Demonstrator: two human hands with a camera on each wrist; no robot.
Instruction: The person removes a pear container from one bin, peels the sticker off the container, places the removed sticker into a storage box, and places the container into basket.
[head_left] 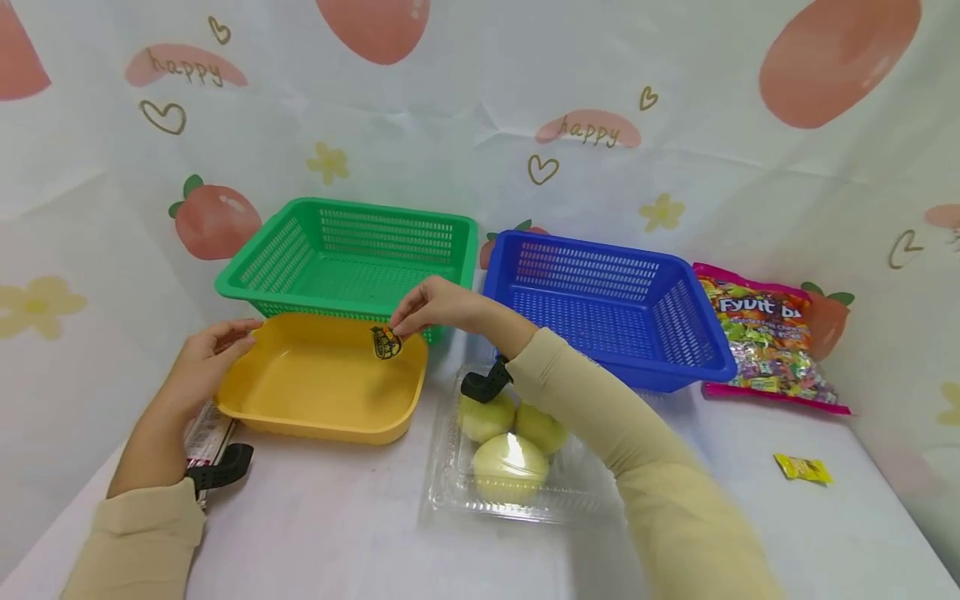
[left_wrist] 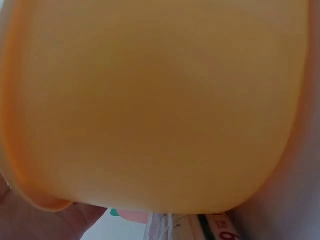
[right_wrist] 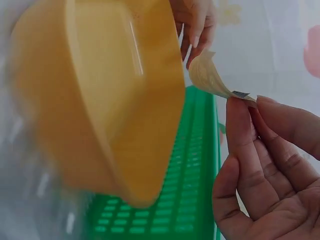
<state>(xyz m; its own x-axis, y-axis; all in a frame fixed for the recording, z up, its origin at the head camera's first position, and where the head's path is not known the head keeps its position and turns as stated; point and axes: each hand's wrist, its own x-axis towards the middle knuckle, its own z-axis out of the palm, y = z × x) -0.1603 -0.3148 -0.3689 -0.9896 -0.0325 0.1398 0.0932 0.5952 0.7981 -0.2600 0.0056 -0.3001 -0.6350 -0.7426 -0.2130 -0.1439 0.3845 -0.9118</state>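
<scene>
My left hand (head_left: 202,367) grips the rim of the yellow plastic basin (head_left: 315,425) at its left end. Much of that hand is hidden in the left wrist view, where the basin's outer wall (left_wrist: 160,110) fills the picture. Above the basin's right part, my right hand (head_left: 442,307) pinches a small sticker (head_left: 386,342) between thumb and fingertips. Its printed face is black with yellow and orange marks. In the right wrist view, the sticker (right_wrist: 207,77) curls and shows its pale back.
Behind the basin are a green basket (head_left: 360,287) and, to its right, a blue basket (head_left: 585,317). A clear plastic box (head_left: 442,492) holds pale green fruit (head_left: 510,467). Further right lie a candy bag (head_left: 772,342) and a small yellow packet (head_left: 803,469). A printed package (head_left: 206,437) sits by my left wrist.
</scene>
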